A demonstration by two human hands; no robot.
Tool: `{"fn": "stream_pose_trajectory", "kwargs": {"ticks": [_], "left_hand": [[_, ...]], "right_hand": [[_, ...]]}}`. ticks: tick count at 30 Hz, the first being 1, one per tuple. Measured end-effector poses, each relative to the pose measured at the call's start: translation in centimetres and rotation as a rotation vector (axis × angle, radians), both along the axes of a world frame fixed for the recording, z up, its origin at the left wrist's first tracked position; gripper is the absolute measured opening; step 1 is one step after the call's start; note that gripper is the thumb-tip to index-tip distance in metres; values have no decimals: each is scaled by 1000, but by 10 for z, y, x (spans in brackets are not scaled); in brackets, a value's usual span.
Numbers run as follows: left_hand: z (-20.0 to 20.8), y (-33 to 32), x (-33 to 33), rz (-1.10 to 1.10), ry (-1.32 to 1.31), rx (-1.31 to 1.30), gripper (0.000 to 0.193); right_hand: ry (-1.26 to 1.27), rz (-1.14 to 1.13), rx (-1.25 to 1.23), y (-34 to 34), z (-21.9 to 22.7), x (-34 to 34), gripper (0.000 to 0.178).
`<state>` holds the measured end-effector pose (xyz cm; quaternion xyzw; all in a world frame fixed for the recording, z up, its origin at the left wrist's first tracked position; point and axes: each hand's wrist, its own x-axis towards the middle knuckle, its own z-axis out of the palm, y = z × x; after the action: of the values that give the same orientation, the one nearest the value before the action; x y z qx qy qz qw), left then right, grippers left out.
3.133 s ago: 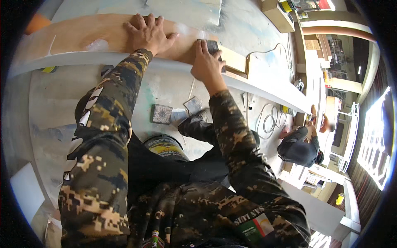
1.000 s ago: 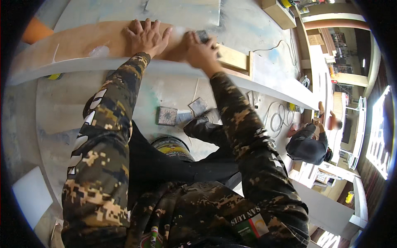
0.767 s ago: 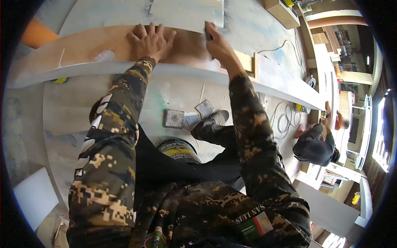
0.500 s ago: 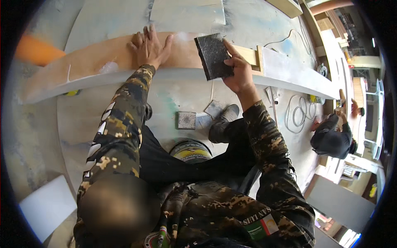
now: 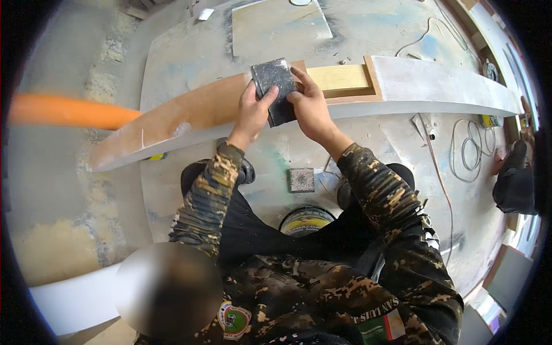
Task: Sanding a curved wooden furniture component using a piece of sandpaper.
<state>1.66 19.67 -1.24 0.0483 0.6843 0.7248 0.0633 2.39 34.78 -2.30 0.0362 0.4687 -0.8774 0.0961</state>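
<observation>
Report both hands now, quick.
Left hand: closed, holding the left edge of a flat black block.
Right hand: closed, holding the same block's right edge.

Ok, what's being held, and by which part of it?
A dark flat pad, held at opposite edges: the left hand grips its left edge, thumb on its face; the right hand grips its right edge.

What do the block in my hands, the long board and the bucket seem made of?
Block: perhaps abrasive over a pad; matte black, speckled, white-dusted. Board: likely wood; smooth brown at left, pale coating at right. Bucket: plastic or metal; its dark rim and yellow side leave it open.
</observation>
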Motion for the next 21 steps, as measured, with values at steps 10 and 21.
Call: {"fn": "stream_pose_trajectory", "kwargs": {"ticks": [10,21], "left_hand": [[-3,21,-29,65,-309,241,37],[-5,-25,-70,-85,-80,-340,46]], "right_hand": [[510,62,580,12,0,-4,55],[369,559,1885,91,-19,-35,105]]}}
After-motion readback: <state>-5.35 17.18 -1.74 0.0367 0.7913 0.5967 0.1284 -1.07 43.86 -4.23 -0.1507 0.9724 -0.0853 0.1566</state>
